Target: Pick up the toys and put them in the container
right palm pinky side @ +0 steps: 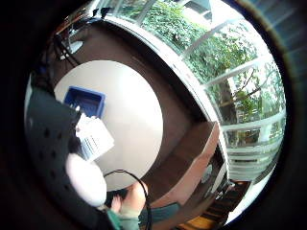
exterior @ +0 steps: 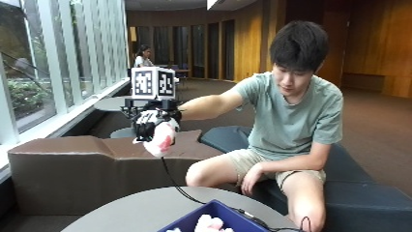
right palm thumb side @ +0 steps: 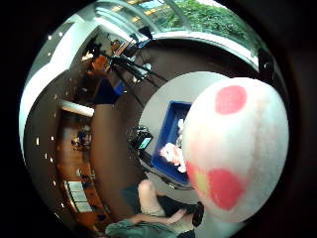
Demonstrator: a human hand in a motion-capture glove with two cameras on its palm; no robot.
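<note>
A seated person holds a white plush toy with red spots (exterior: pixel 161 141) in the air, well above a round grey table (exterior: pixel 138 209), the gloved right hand (exterior: pixel 153 123) curled around its top. On the table a blue container (exterior: pixel 209 217) (seen only partly from outside) already holds pale pink-and-white soft toys (right palm thumb side: pixel 171 152). The bare hand (exterior: pixel 248 178) rests on a thigh.
</note>
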